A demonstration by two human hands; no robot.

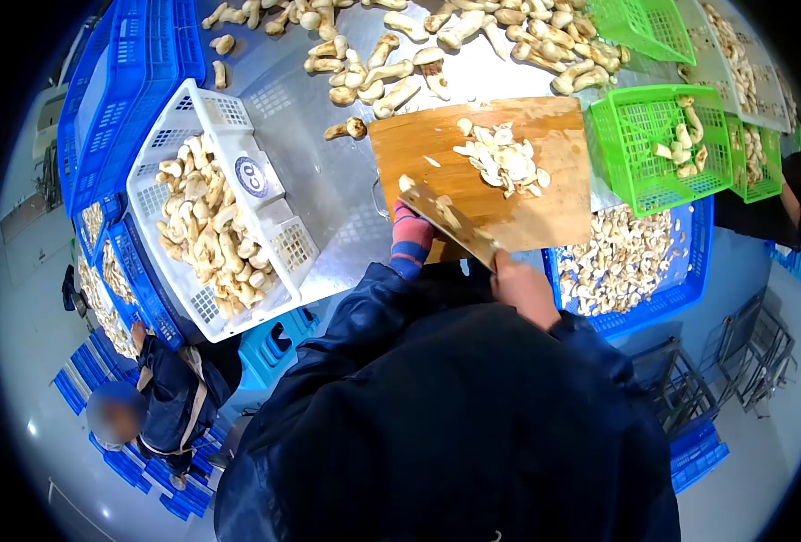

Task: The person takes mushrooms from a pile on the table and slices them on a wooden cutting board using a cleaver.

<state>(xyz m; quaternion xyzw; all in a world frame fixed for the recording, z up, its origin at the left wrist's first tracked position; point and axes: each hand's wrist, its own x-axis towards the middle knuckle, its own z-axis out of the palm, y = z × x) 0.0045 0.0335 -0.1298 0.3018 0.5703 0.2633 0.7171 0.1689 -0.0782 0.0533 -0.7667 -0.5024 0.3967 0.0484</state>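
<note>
A wooden cutting board point(473, 190) lies on the metal table, with a pile of pale mushroom slices point(504, 161) on its right half. My right hand point(523, 287) is wrapped round the handle of a wide-bladed knife point(450, 224), which slants over the board's lower left part. Beside the blade's far end is my left hand point(412, 230), in a pink and blue striped glove, at the board's left edge. A mushroom piece point(406, 182) shows just above it. The knife partly hides the left fingers, and what they hold cannot be made out.
Left of the board stands a white basket point(290, 203) of mushrooms. Whole mushrooms point(391, 70) lie beyond the board. At the right are a green basket point(658, 194) and, below it, a blue crate point(703, 271) of slices. A person point(179, 397) is at the lower left.
</note>
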